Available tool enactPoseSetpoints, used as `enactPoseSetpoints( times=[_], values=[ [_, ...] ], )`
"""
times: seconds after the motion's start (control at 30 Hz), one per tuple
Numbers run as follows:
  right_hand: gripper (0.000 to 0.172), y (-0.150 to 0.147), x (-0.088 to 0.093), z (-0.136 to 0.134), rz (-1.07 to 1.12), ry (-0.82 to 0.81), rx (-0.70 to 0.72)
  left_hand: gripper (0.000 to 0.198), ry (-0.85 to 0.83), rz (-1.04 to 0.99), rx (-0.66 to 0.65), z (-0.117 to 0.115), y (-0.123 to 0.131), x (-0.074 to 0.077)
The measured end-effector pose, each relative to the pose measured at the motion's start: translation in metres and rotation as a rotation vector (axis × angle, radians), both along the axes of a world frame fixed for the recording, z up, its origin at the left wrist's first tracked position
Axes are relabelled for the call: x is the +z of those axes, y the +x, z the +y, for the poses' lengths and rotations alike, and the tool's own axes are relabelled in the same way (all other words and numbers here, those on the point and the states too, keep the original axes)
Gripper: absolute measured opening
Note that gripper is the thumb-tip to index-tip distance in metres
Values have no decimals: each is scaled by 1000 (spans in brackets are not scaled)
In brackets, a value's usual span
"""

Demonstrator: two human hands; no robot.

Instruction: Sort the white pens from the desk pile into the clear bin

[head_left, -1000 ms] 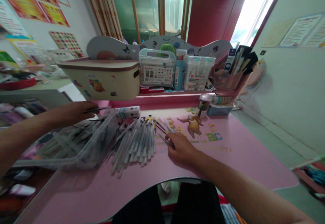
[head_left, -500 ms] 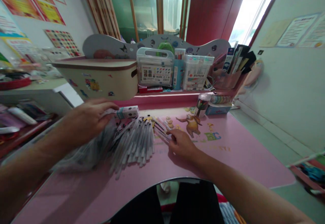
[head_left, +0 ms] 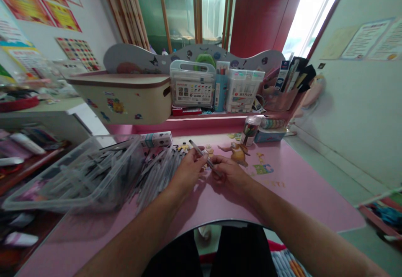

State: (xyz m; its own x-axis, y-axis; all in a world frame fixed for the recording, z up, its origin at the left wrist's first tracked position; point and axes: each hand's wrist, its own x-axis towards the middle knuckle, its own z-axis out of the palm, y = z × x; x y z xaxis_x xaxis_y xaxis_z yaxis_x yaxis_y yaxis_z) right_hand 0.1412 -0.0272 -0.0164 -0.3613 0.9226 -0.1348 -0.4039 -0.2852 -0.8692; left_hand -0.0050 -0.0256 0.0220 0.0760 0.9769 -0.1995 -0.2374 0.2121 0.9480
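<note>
Over the pink desk, my left hand [head_left: 188, 170] and my right hand [head_left: 230, 172] meet at a slim clear pen [head_left: 196, 146] with a dark tip, held at a slant. The left fingers pinch it around its middle; the right fingers close on its lower end. Whether more than one pen is in the grip, I cannot tell. Just left of my left hand lies a fanned pile of clear-barrelled pens [head_left: 153, 178], partly covered by my forearm. Further left stands a clear plastic bin [head_left: 40, 205] holding many more pens.
A small white box [head_left: 161, 138] lies behind the pile. Toward the back right are a clear jar [head_left: 250, 130] and a blue box [head_left: 270, 135]. The shelf carries a lidded cream bin [head_left: 125, 101], marker cases [head_left: 193, 90] and a pen holder [head_left: 279, 97].
My left hand has come from beside the plastic bin, rightward to my right hand, and now grips the pen too. The pens in my right hand have been drawn closer together.
</note>
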Motion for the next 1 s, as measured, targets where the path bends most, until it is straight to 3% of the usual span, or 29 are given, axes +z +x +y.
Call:
enactPoseSetpoints(
  times=[0.13, 0.33, 0.53, 1.0],
  values=[
    [28, 4, -1, 1, 21, -51, 140, 10, 156, 22, -1, 2, 2, -8],
    [15, 12, -7, 6, -1, -173, 318, 27, 120, -100, -145, 6, -3, -26],
    [25, 17, -4, 5, 63, -237, 483, 30, 153, -142, -142, 8, -4, -29],
    [30, 9, -2, -3, -112, -34, 180, 26, 180, -73, -34, 1, 3, -25]
  ],
)
